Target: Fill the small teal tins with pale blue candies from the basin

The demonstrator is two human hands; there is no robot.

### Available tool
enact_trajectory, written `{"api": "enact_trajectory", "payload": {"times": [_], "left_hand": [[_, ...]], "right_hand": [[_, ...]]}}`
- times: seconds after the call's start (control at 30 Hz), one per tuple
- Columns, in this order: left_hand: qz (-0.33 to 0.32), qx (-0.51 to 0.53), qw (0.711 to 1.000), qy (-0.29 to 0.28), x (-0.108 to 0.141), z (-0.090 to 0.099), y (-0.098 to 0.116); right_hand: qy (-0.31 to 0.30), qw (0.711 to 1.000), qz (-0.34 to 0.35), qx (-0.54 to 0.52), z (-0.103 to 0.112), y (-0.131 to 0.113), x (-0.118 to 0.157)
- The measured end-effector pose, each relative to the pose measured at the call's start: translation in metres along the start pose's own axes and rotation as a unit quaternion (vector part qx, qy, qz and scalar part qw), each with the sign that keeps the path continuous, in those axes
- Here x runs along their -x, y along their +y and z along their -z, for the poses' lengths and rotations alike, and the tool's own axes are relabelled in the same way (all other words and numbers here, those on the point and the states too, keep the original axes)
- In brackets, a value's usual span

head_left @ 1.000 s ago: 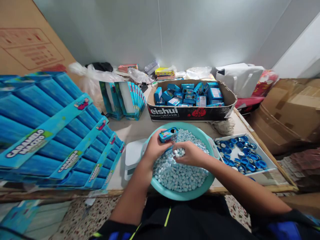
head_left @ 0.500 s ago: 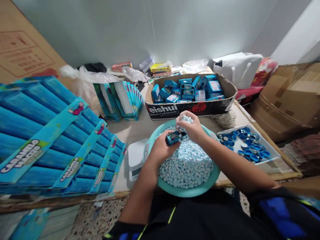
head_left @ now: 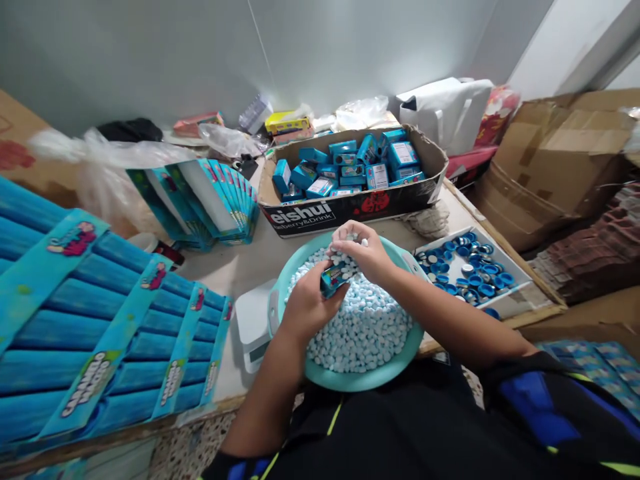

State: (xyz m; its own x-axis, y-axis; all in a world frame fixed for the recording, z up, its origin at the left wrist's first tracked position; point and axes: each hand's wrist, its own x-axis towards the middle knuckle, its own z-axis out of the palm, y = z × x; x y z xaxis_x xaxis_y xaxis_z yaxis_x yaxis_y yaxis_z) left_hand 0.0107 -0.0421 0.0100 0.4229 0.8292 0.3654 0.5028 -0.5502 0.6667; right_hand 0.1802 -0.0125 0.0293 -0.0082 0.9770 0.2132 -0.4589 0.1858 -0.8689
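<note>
My left hand (head_left: 311, 299) is wrapped round a small blue candy container (head_left: 331, 280), tilted over the bowl with its mouth toward the right. Closed round a heap of candies (head_left: 349, 257), my right hand (head_left: 367, 252) is at that mouth, and some candies lie against the opening. Beneath both hands is a turquoise bowl (head_left: 345, 381) full of small white and pale blue candies (head_left: 357, 333). The container's inside is hidden by the candies and fingers.
A cut-down carton (head_left: 320, 217) of blue containers stands behind the bowl. Blue caps fill a white tray (head_left: 520, 293) at right. A white scale (head_left: 250, 330) is at the bowl's left, beside stacked blue display boxes (head_left: 125, 333). Brown cartons (head_left: 545, 167) stand far right.
My right hand has lowered its candies onto the container's mouth, and candies now cover the opening. The whole view has shifted, so things appear further left.
</note>
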Motion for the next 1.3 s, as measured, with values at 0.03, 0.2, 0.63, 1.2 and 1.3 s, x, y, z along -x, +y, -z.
{"api": "enact_trajectory", "payload": {"times": [0.03, 0.2, 0.63, 1.2, 1.3], "left_hand": [[0.021, 0.015, 1.0, -0.006, -0.001, -0.001, 0.001], [0.127, 0.087, 0.986, -0.068, -0.008, -0.002, 0.005], [0.143, 0.152, 0.973, -0.1, -0.006, 0.007, -0.001], [0.125, 0.065, 0.986, -0.093, -0.005, 0.012, -0.005], [0.109, 0.083, 0.985, -0.105, -0.003, 0.01, -0.007]], "right_hand": [[0.002, 1.0, 0.001, -0.006, 0.001, -0.001, 0.0], [0.023, 0.997, 0.028, 0.061, 0.003, 0.002, 0.003], [-0.066, 0.988, 0.034, 0.138, 0.004, -0.004, 0.003], [-0.115, 0.962, 0.059, 0.241, 0.004, -0.004, 0.014], [-0.082, 0.964, 0.086, 0.239, 0.0, -0.007, 0.018]]}}
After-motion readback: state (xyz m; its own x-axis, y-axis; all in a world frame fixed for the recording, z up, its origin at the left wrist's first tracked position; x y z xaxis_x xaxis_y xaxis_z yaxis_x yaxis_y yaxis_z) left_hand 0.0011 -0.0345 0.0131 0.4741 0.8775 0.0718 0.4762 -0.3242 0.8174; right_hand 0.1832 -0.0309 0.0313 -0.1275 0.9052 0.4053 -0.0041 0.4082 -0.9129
